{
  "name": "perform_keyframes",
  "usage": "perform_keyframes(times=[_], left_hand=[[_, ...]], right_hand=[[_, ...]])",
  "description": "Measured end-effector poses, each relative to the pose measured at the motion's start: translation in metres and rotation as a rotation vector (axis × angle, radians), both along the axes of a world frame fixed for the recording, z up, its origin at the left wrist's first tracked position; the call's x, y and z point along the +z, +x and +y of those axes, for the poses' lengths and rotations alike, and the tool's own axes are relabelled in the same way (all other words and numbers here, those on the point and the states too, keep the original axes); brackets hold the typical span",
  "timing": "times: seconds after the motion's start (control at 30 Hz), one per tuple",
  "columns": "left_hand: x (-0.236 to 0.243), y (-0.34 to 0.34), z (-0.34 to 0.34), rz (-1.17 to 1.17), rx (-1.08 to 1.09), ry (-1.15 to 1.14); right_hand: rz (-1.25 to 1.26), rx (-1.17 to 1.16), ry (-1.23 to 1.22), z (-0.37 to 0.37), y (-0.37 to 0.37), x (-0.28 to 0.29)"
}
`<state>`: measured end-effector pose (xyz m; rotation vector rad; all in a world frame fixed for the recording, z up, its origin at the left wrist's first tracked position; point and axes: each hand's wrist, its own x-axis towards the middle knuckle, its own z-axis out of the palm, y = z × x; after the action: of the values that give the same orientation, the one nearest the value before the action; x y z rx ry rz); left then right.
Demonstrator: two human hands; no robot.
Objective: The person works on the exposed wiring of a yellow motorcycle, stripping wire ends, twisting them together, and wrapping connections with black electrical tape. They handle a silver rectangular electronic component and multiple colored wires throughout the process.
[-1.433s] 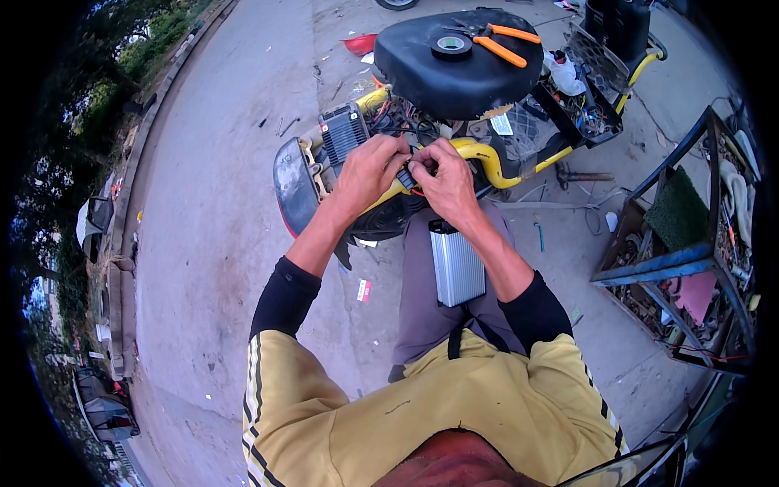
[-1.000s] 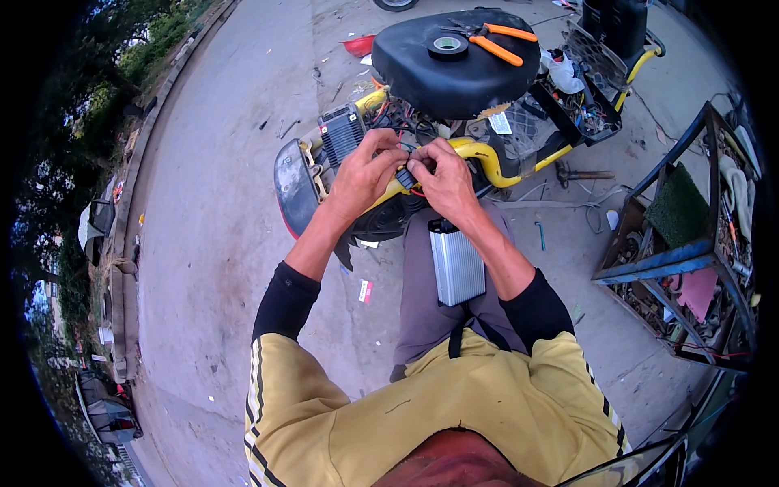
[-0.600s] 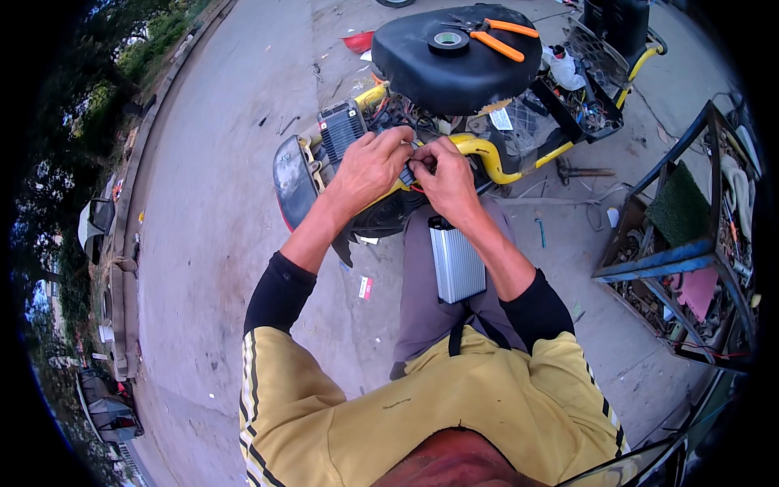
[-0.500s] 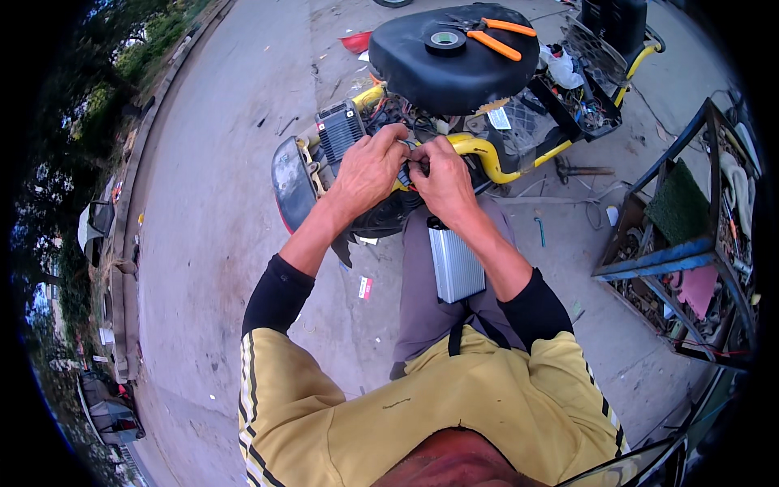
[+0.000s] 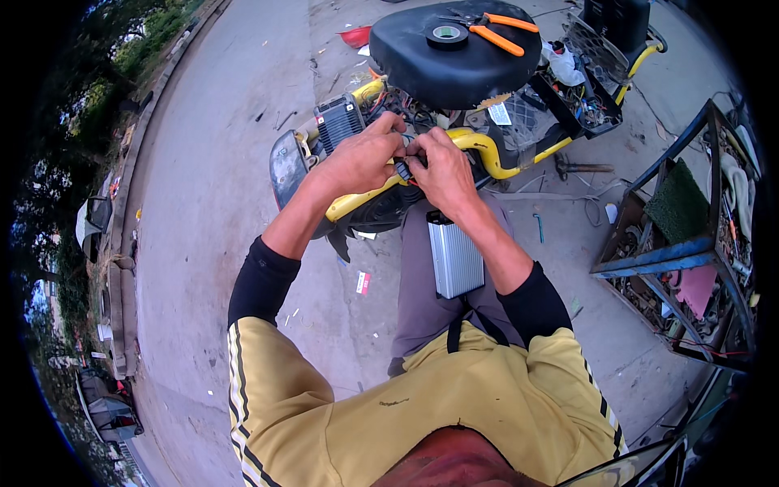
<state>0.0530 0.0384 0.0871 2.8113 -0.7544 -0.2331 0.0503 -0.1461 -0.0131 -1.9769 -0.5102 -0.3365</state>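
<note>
My left hand and my right hand meet over the open body of a yellow-framed scooter, fingertips pinched close together on thin wires. A small dark, ribbed piece, which looks like a wire connector, shows between the hands, with a bit of red wire below. My fingers hide most of what they grip. On my lap rests a silver finned metal box, its dark end toward the scooter. Another finned box, dark grey, sits on the scooter left of my hands.
On the black seat lie a roll of black tape and orange-handled pliers. A black tray of small parts stands right of it. A hammer lies on the ground. At right is a rusty metal-framed bin full of scrap.
My left forearm and elbow have swung slightly out to the left. The fingers have shifted a little, and the dark ribbed piece shows more clearly. Both hands stay pinched together.
</note>
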Motion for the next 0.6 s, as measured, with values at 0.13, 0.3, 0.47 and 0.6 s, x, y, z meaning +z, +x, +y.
perform_keyframes(times=[0.13,0.3,0.47,0.6], left_hand=[[-0.016,-0.002,-0.002,-0.175,0.025,-0.016],[-0.028,-0.008,0.006,-0.364,-0.06,-0.143],[-0.025,-0.012,0.006,-0.356,-0.068,-0.198],[-0.027,-0.011,0.008,-0.335,-0.054,-0.236]], right_hand=[[0.033,0.006,0.018,-0.001,0.003,-0.001],[0.042,-0.002,0.049,-0.001,0.003,0.0],[0.05,0.001,0.063,0.0,0.003,0.0],[0.059,0.006,0.082,-0.001,0.003,0.0]])
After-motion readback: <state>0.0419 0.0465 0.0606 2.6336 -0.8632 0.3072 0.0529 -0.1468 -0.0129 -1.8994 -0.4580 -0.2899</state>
